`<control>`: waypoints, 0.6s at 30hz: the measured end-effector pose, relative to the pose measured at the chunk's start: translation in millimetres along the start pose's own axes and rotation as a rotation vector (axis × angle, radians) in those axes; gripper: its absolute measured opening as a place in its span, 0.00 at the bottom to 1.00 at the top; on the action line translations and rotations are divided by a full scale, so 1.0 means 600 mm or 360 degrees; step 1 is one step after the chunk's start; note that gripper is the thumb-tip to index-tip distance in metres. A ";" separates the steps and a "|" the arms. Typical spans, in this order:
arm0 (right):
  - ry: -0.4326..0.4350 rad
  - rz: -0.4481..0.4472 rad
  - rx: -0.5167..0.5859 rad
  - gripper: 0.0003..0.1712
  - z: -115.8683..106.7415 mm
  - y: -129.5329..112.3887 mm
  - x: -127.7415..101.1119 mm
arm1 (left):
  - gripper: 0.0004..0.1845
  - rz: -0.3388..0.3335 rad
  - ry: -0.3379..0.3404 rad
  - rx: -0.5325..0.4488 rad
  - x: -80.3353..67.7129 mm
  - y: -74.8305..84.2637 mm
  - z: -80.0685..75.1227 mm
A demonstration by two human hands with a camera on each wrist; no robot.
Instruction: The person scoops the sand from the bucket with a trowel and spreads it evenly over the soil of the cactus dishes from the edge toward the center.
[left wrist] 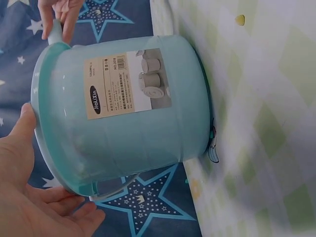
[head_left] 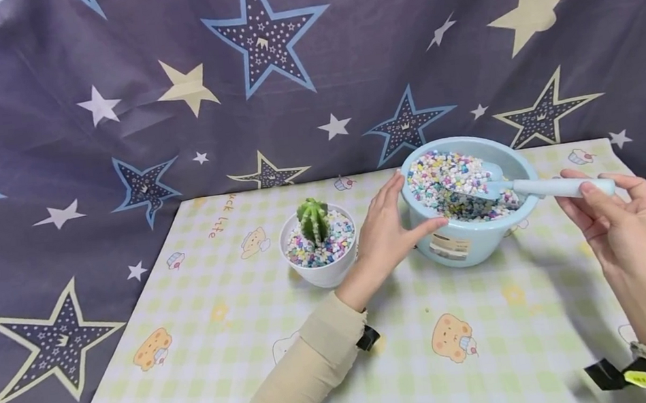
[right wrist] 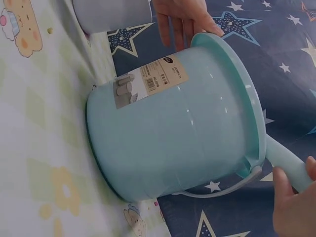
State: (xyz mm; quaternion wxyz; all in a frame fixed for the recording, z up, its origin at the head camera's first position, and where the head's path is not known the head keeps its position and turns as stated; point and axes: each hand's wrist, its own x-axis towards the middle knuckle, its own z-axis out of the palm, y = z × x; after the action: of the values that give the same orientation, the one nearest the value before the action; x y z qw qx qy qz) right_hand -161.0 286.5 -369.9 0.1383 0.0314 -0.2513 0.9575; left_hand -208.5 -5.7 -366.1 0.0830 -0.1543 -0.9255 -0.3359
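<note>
A light blue plastic bucket (head_left: pixel 485 242) with a paper label stands on the table, holding multicoloured pebbles (head_left: pixel 438 173). My left hand (head_left: pixel 381 231) spreads against its left side, thumb on the near rim and fingers stretched toward the back. In my right hand (head_left: pixel 626 222) I grip the handle of a light blue scoop (head_left: pixel 564 186). The scoop's blade lies inside the bucket, among the pebbles, with some on it. In the right wrist view the scoop's handle (right wrist: pixel 286 160) juts out past the bucket rim, pinched by thumb and fingers.
Left of the bucket, near my left wrist, stands a white pot (head_left: pixel 325 275) with a green cactus (head_left: pixel 313 221) in similar coloured pebbles. A checked cloth (head_left: pixel 400 377) covers the table. A dark star-patterned curtain (head_left: pixel 152 35) hangs behind. The bucket's wire handle (right wrist: pixel 222 190) hangs down its side.
</note>
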 end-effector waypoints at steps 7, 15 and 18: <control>0.0055 0.0036 0.0003 0.16 0.000 -0.009 0.004 | 0.54 0.0000 -0.0063 -0.0128 0.007 -0.004 -0.007; 0.0083 0.0049 0.0055 0.15 -0.002 -0.018 0.008 | 0.49 -0.0012 -0.0080 -0.0279 0.002 -0.006 -0.019; 0.0093 0.0044 0.0054 0.15 -0.001 -0.021 0.009 | 0.47 -0.0018 -0.0096 -0.0297 -0.003 -0.007 -0.022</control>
State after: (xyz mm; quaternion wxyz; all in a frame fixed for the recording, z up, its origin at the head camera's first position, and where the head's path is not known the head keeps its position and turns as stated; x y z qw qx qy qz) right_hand -162.9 298.8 -363.9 0.1318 0.0022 -0.2312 0.9639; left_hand -207.4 -18.1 -359.0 0.0387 -0.1662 -0.8931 -0.4162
